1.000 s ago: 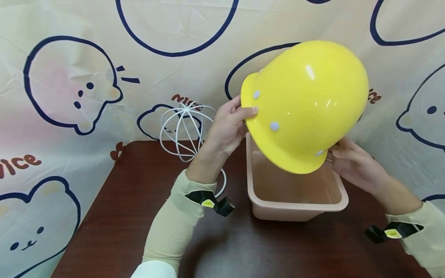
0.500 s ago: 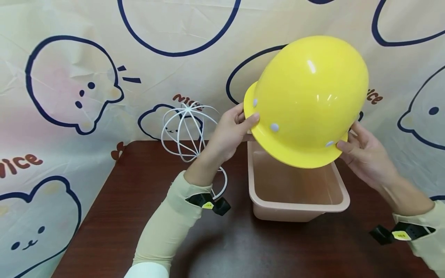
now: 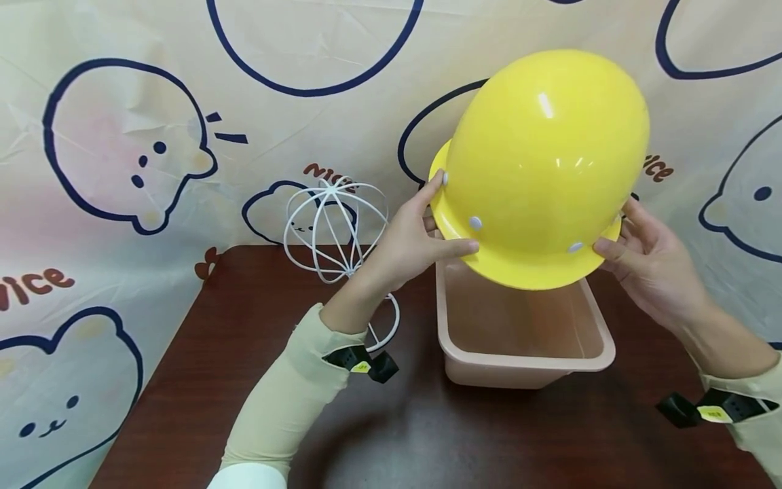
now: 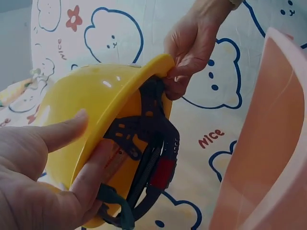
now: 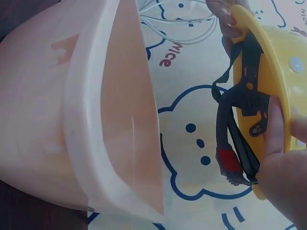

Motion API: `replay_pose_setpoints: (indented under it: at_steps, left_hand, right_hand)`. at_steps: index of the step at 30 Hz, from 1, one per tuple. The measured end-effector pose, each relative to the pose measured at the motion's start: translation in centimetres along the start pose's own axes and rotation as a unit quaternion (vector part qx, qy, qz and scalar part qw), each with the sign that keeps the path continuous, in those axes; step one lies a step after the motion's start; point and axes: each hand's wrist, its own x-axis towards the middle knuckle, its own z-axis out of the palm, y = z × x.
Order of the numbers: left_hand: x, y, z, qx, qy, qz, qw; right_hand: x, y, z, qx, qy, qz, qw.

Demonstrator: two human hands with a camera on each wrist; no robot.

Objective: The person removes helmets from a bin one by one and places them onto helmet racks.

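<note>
A yellow hard hat [image 3: 550, 149] is held up over the pink bin [image 3: 525, 363], its domed shell facing the head camera. My left hand [image 3: 412, 238] pinches the brim at the left, thumb on the outer shell and fingers inside. On the other side my right hand [image 3: 660, 272] grips the brim between thumb and fingers. Both wrist views show the inside of the hat, with a dark suspension band [image 4: 163, 139], a red piece [image 5: 229, 160] on it and a strap [image 4: 117, 203] hanging at its end.
A white wire stand [image 3: 332, 231] with a round cage top stands behind my left forearm on the dark wooden table [image 3: 244, 339]. A cloth printed with cartoon bears [image 3: 134, 149] hangs behind the table.
The hard hat has risen slightly and turned more upright. My right hand has shifted up and right along the brim, and my left thumb has slid right along it.
</note>
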Motion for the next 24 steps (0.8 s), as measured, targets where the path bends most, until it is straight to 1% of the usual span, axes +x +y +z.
replay_pose_setpoints:
  at_steps: [2,5,11,15,20,24]
  left_hand:
    - [-0.1,0.0,0.1,0.009,0.003,0.007,0.9999]
    - [-0.3,0.1,0.2,0.021,0.018,0.017,0.9995]
    - [-0.5,-0.1,0.4,0.007,0.041,0.011,0.9991]
    - [-0.6,-0.2,0.3,0.002,0.054,0.011,0.9985]
    - [-0.7,-0.5,0.0,-0.008,0.05,0.011,0.9986]
    - [-0.6,-0.5,-0.2,-0.009,0.046,0.01,0.9988]
  right_hand:
    - [0.0,0.0,0.4,-0.004,0.0,0.003,1.0]
    - [-0.1,0.1,0.9,-0.013,0.002,0.01,0.9999]
    - [-0.3,0.3,1.5,-0.041,0.018,0.015,0.9989]
    - [-0.4,0.3,1.7,-0.045,0.015,0.014,0.9988]
    - [-0.2,0.1,2.1,-0.043,0.014,0.013,0.9989]
    - [0.1,0.0,2.4,-0.052,0.019,0.014,0.9984]
